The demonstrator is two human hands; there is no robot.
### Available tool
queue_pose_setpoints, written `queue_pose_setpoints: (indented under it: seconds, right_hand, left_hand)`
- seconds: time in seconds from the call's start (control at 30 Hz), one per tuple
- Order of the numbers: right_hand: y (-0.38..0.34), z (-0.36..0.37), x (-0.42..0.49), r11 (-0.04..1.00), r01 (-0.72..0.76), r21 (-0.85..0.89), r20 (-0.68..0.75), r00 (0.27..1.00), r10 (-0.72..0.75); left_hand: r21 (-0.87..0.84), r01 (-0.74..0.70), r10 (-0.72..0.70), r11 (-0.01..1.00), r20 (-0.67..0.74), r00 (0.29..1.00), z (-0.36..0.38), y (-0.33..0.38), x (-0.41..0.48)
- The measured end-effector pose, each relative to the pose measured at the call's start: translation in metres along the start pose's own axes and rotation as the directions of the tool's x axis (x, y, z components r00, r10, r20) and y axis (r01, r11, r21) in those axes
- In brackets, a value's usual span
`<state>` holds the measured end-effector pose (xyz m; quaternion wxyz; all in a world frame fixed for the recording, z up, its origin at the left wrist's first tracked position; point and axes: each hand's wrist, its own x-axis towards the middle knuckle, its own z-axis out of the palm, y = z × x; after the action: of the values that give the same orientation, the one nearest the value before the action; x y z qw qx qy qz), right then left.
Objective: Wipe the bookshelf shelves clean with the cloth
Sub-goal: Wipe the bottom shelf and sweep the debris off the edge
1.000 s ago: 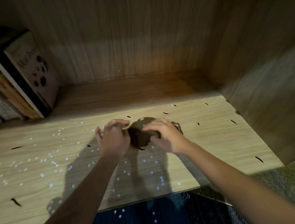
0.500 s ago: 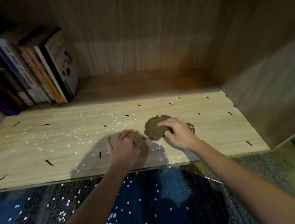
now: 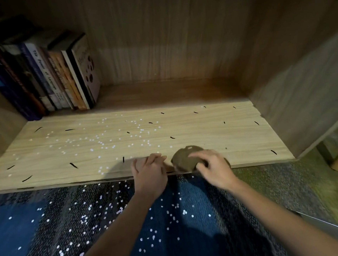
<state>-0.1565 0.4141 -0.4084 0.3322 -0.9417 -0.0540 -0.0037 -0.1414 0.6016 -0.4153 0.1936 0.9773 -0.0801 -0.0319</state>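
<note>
Left hand sits at the front lip of the shelf, fingers curled in, nothing visible in it. Just to its right is the brown cloth, bunched up at the shelf's front edge, with the right hand on top, fingers curled round it. Around them: books upright at back left, white specks and dark slivers scattered over the board, more specks on the blue carpet below.
</note>
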Motion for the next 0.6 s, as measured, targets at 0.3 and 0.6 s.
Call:
queue_pose_setpoints:
  seconds: [0.3,0.6]
  right_hand:
    - [-0.008,0.002,-0.033,0.995,0.037,0.093,0.007,0.999,-0.038]
    - [0.002,0.007,-0.048,0.985,-0.091,0.144,0.023,0.996,0.089]
  left_hand:
    - [0.031,-0.014,0.012,0.999,0.066,0.998,0.006,-0.002,-0.013]
    - [0.049,-0.038,0.035,0.998,0.061,0.998,0.009,0.0,-0.02]
